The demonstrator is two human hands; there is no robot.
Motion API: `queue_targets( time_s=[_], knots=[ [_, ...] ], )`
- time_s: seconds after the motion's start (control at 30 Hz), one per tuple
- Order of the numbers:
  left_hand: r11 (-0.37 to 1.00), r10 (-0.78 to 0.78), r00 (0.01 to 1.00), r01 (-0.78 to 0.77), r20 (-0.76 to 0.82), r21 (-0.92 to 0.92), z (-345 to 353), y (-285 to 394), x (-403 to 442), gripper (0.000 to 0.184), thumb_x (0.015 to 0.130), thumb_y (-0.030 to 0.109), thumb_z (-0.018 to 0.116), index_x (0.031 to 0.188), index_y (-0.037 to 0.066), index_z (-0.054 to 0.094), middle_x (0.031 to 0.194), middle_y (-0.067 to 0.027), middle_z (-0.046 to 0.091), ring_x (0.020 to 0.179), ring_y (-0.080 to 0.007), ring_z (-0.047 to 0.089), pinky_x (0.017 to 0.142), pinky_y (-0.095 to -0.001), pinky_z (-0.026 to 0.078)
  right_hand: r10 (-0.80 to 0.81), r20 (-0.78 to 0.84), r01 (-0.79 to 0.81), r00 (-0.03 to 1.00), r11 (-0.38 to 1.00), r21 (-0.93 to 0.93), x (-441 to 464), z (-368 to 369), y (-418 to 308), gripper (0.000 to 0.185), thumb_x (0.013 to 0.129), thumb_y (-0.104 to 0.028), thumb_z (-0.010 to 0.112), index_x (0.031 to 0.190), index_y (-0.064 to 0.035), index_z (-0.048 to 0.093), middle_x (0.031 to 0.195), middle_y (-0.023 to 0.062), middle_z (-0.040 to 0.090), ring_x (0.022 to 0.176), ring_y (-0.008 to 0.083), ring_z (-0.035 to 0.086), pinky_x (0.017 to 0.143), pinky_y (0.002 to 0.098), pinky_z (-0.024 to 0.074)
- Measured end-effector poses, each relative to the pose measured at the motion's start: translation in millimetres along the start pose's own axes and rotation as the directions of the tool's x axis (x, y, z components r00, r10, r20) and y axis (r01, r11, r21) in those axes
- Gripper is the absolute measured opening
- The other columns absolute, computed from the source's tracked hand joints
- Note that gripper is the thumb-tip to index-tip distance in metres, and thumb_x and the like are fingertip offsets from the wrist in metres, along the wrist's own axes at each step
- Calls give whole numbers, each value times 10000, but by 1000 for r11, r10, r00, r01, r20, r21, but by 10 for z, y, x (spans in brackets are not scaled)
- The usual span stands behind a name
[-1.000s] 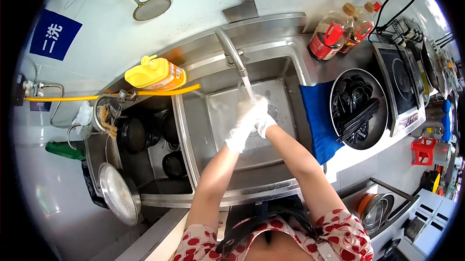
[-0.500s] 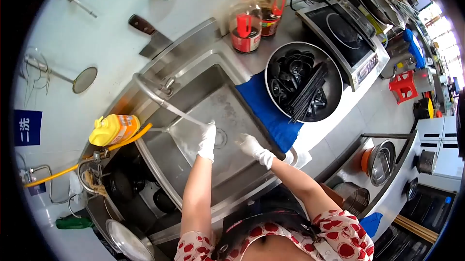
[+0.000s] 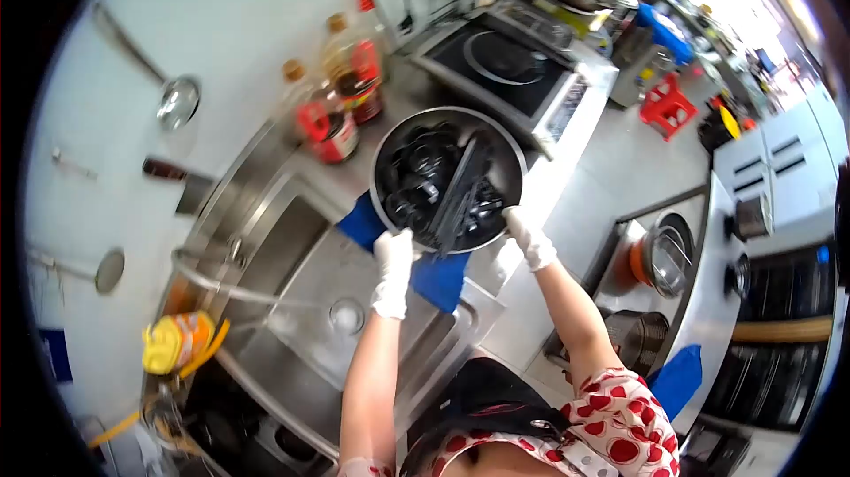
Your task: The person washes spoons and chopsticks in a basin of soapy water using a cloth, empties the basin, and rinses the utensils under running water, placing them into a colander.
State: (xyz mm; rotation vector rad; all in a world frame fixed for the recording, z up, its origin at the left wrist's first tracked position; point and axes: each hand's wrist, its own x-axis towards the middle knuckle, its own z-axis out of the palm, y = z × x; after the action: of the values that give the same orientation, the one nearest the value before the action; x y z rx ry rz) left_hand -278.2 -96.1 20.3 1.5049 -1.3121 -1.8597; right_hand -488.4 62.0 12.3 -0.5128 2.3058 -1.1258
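A wide metal bowl point(image 3: 506, 165) full of black spoons point(image 3: 416, 180) and a bundle of black chopsticks point(image 3: 462, 189) is at the sink's right end, over a blue cloth point(image 3: 441, 287). My left hand point(image 3: 394, 263), in a white glove, grips the near left part of the rim. On the near right part, my gloved right hand point(image 3: 529, 236) is closed on the same rim; its fingertips are partly hidden. Whether the bowl's base touches the cloth, I cannot tell. Left of my hands lies the steel sink point(image 3: 310, 349), with its faucet point(image 3: 199, 275) over the basin.
Sauce bottles point(image 3: 326, 127) stand behind the bowl, and an induction cooker point(image 3: 500, 61) is close on its far right side. A yellow jug point(image 3: 177, 342) is left of the sink. A cleaver point(image 3: 190, 185) and ladle point(image 3: 180, 103) hang on the wall.
Both hands have moved from over the sink basin to the bowl and taken hold of its rim. The view has turned toward the right.
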Motion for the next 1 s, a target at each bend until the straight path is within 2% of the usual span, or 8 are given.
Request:
queue_targets(
  time_s=[0.1,0.17,0.27,0.33,0.43,0.63,0.73,1.0],
  knots=[
    [991,70,998,-68,-9,117,-51,6,67,150,779,53,517,835,-86,530,695,-160,614,464,-207,578,384,-284,481,-143,-45,135,989,979,-152,175,106,319,196,717,-118,514,595,12,594,562,163,561,502,253,559,492,344,443],
    [976,89,994,-74,-66,205,-166,-32,-28,152,761,48,521,849,-73,546,707,-132,616,453,-192,566,370,-270,463,58,-45,-56,997,998,43,-188,-21,-141,203,688,-93,489,545,21,577,513,159,538,468,250,545,476,347,433],
    [945,292,944,-259,-156,199,-456,-229,-386,188,735,38,532,895,-42,588,760,-89,617,683,-217,623,592,-356,536,154,-16,-149,988,973,177,-688,-78,-590,200,706,-57,495,827,84,571,575,104,540,463,190,509,417,305,406],
    [994,-46,994,35,-95,-107,-794,-552,-444,239,737,31,548,966,-23,585,890,-108,620,825,-260,612,775,-405,521,143,11,-143,990,975,173,-899,8,-704,208,714,-56,496,858,78,564,589,102,545,460,185,507,413,298,399],
    [694,-233,964,255,125,-673,-1279,-466,-1146,355,748,17,550,1099,-33,526,1015,-140,602,861,-290,604,816,-420,518,154,190,-187,970,967,172,-1237,273,-800,198,727,-57,512,866,74,563,570,104,547,389,162,469,363,266,365],
    [738,-198,979,124,-38,-663,-2361,-834,-1904,236,743,-8,478,935,-87,591,938,-190,633,848,-301,638,745,-421,547,125,560,-233,819,964,125,-1758,1379,-918,120,730,-21,524,814,45,580,524,76,512,340,169,445,308,287,324],
    [801,-319,924,144,-212,-581,-2859,-1555,-1672,89,710,-40,511,776,-93,538,797,-180,592,726,-308,630,625,-441,575,170,606,-287,777,952,101,-1846,1933,-831,75,724,-10,521,751,39,572,499,70,494,321,178,429,293,296,310],
    [638,-401,906,170,-135,-751,-2836,-1945,-1308,94,697,-42,544,791,-34,546,762,-118,559,634,-250,569,599,-434,560,132,504,-214,854,971,109,-1867,2157,-735,53,732,-22,555,740,29,544,508,69,495,315,167,426,280,303,301]
  ],
)
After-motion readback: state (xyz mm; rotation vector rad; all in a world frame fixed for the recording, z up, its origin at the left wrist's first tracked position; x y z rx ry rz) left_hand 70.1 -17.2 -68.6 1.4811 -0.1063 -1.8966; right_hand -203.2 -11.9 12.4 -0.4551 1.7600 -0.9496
